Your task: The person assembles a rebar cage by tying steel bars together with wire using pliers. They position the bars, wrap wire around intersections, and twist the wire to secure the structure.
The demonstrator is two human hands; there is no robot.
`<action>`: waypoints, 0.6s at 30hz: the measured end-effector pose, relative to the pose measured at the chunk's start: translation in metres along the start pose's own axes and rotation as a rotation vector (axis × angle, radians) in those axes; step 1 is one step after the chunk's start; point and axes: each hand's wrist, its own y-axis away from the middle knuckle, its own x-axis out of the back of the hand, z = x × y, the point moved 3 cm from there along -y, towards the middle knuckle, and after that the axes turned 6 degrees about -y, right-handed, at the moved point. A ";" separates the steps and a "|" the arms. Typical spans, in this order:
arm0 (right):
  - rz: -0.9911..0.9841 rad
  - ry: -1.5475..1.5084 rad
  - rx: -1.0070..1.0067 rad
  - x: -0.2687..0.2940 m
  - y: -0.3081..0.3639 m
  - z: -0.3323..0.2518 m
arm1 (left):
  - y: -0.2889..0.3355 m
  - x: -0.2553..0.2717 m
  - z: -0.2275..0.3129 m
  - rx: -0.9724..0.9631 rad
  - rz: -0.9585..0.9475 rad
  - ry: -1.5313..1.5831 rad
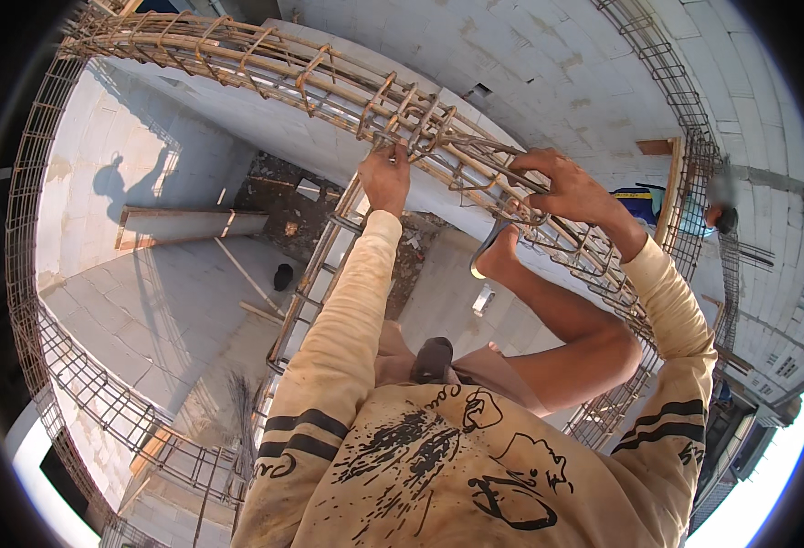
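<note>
My left hand (385, 178) up on rebar cage (329, 82), fingers curled around stirrup (411, 137). My right hand (568, 187) further along cage, fingers clamped on another stirrup (511, 205). Cage runs diagonally atop block wall (530, 64). Bare foot (498, 251) braced just under cage. Plank (192, 224) lies well below.

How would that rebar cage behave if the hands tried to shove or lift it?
Likely stiff: the rebar cage has long bars tied by many loops. Probably heavy, since it spans the whole wall. Rough, rusty steel should not slip under the left hand or right hand.
</note>
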 end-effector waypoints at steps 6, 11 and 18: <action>-0.204 0.417 0.048 -0.033 -0.045 -0.004 | -0.001 -0.002 -0.004 -0.118 0.118 -0.104; -0.175 0.519 0.110 -0.047 -0.049 -0.002 | -0.001 -0.003 -0.006 -0.024 0.020 -0.081; -0.205 0.707 0.094 -0.061 -0.048 -0.007 | -0.001 -0.004 -0.004 -0.119 0.139 -0.166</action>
